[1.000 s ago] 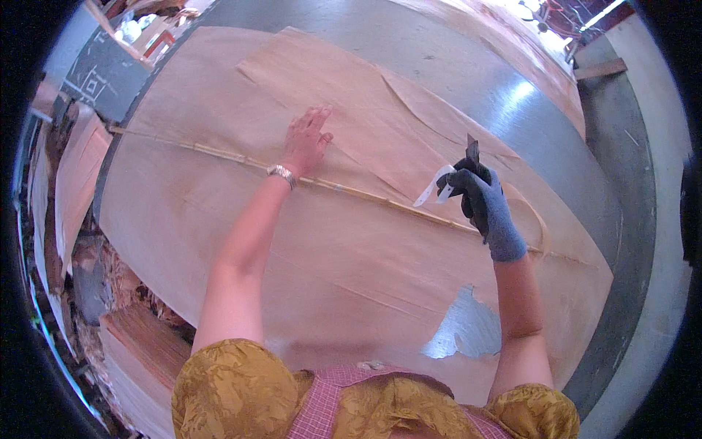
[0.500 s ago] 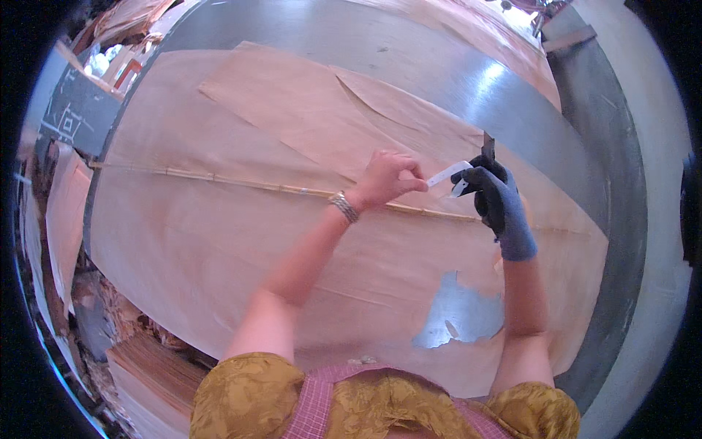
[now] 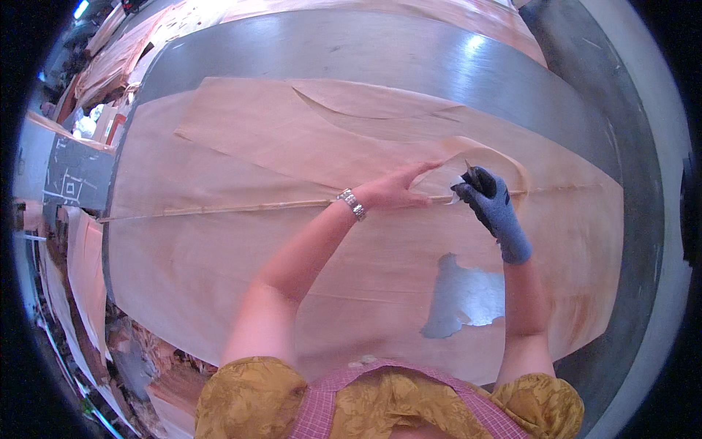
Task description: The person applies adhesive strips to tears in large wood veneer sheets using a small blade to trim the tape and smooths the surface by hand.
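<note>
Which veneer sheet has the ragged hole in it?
The near veneer sheet, on the person's side of the seam; its hole shows grey table below the gloved right hand.

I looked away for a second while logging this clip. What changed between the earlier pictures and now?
The bare left hand slid right along the seam of the veneer sheet, from mid-sheet to beside the gloved right hand. The right hand stayed at the seam, gripping a small blade. The hole in the sheet is unchanged.

sign: dark board (image 3: 75,175) | far left | white line markings (writing illegible)
</note>
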`<state>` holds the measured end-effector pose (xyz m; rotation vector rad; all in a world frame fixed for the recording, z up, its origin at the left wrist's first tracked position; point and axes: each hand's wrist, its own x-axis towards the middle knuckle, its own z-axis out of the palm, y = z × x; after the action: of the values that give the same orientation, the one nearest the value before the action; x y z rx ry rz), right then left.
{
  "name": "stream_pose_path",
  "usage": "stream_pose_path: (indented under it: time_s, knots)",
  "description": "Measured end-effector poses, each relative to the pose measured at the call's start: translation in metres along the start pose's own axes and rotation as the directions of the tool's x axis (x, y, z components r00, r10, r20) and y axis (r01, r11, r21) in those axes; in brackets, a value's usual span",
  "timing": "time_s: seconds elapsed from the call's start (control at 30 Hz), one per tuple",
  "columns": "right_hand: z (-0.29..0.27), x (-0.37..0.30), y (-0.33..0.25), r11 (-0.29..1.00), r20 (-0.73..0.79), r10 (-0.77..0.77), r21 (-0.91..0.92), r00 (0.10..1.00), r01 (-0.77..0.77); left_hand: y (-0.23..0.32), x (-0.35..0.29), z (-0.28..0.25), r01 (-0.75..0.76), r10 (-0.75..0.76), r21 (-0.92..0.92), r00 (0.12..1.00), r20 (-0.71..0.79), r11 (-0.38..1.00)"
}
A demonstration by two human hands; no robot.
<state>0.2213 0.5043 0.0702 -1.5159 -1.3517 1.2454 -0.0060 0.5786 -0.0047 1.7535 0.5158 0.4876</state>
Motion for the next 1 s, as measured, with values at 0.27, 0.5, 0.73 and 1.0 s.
stream_pose_path:
  time_s: [0.27, 0.5, 0.73, 1.0]
  knots:
    - [-0.044, -0.013, -0.005, 0.987, -0.070, 0.050, -0.146, 0.996, -0.060, 0.009, 0.020, -0.007, 0.358, -0.306, -0.189, 0.917, 0.256, 0.914]
    - [-0.044, -0.028, 0.072, 0.688, -0.005, -0.344, -0.682, 0.939, 0.248, 0.021, 0.004, -0.018, 0.466, -0.305, -0.370, 0.857, 0.416, 0.804]
    - [0.016, -0.015, 0.064, 0.828, -0.112, -0.524, -0.299, 0.845, 0.474, 0.030, 0.003, -0.020, 0.563, -0.414, -0.432, 0.821, 0.393, 0.705]
    - [0.070, 0.005, 0.070, 0.973, -0.293, -0.152, 0.123, 0.944, 0.195, 0.044, 0.017, -0.038, 0.581, -0.439, -0.500, 0.813, 0.381, 0.641]
